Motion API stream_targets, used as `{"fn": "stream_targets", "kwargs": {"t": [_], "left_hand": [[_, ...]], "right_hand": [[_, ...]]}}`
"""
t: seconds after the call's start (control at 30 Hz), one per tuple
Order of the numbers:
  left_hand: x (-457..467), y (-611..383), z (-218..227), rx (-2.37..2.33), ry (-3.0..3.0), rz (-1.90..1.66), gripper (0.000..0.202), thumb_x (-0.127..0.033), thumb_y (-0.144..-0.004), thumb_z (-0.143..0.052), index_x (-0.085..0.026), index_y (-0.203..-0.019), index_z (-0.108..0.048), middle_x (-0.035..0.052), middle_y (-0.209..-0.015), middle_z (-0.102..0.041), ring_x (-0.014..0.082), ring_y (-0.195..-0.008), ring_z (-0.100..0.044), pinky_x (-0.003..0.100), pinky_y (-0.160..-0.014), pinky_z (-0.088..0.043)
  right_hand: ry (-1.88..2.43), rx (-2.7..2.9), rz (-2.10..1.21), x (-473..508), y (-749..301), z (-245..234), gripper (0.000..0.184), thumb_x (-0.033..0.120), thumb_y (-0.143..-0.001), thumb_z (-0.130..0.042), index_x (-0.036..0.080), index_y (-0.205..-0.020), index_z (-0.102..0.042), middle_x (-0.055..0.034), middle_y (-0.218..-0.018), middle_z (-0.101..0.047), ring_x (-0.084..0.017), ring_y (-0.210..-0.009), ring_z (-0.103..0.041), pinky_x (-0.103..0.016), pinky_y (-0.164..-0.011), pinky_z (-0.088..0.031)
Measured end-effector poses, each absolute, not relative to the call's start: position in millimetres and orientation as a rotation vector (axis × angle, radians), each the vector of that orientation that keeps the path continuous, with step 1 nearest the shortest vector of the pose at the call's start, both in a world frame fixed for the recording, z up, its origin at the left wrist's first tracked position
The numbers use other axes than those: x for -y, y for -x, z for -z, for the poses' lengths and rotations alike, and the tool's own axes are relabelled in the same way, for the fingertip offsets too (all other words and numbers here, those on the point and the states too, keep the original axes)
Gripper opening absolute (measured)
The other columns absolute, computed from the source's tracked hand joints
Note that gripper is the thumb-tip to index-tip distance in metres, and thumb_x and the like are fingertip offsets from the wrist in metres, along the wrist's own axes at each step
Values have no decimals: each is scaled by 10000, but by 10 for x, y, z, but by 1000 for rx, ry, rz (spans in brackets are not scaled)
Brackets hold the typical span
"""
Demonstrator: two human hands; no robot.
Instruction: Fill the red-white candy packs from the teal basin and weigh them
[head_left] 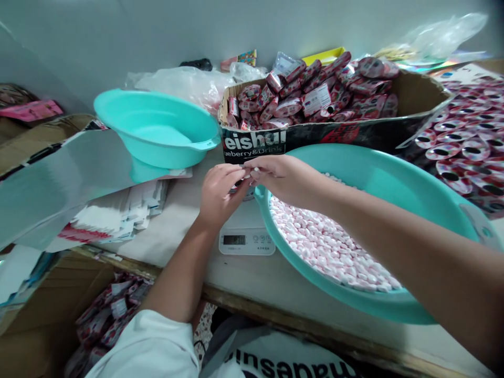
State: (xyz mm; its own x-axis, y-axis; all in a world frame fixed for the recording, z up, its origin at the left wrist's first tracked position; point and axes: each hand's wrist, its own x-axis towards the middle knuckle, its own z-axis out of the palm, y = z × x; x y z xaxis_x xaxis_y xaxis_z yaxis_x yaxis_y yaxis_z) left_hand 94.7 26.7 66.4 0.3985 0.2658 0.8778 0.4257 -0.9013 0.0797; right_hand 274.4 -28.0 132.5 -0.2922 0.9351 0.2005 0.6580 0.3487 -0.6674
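My left hand and my right hand meet above a white digital scale with a lit display. My left fingers curl around a small printed container, mostly hidden by the hands. Pale candies show at the closed fingertips of my right hand. Under my right forearm, a large turquoise basin holds many pink-and-white candies. Its handle lies close beside the scale.
A carton full of red printed packs stands behind the hands. Another turquoise basin tilts at the left, near stacked white cards. Printed containers crowd the right side. Below the table edge, an open box holds more packs.
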Motion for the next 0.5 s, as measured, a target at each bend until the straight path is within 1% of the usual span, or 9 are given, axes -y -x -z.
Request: {"fn": "stream_targets", "kwargs": {"t": [0.2, 0.4, 0.5], "left_hand": [[-253, -928, -685, 651, 2548, 1525, 159, -298, -1028, -561, -189, -983, -667, 59, -970, -731, 185, -923, -664, 327, -846, -506], [-258, -924, -705, 756, 2574, 1416, 269, -390, -1066, -472, -188, -986, -630, 64, -984, -717, 188, -930, -650, 333, -837, -487], [-301, -877, -720, 760, 2551, 1392, 257, -387, -1063, -478, -190, -990, -627, 60, -982, -710, 188, -933, -647, 333, -841, -481]], "right_hand": [[1396, 2067, -657, 280, -2746, -1325, 221, 231, -966, -485, 167, -906, -689, -51, -847, -673, -153, -776, -546, -236, -666, -359], [1409, 2060, -626, 261, -2746, -1296, 233, 263, -967, -510, 164, -897, -709, -46, -817, -671, -147, -745, -547, -247, -686, -361], [1419, 2075, -573, 267, -2759, -1304, 249, 280, -967, -510, 161, -926, -725, -51, -827, -677, -154, -765, -563, -254, -703, -368]]}}
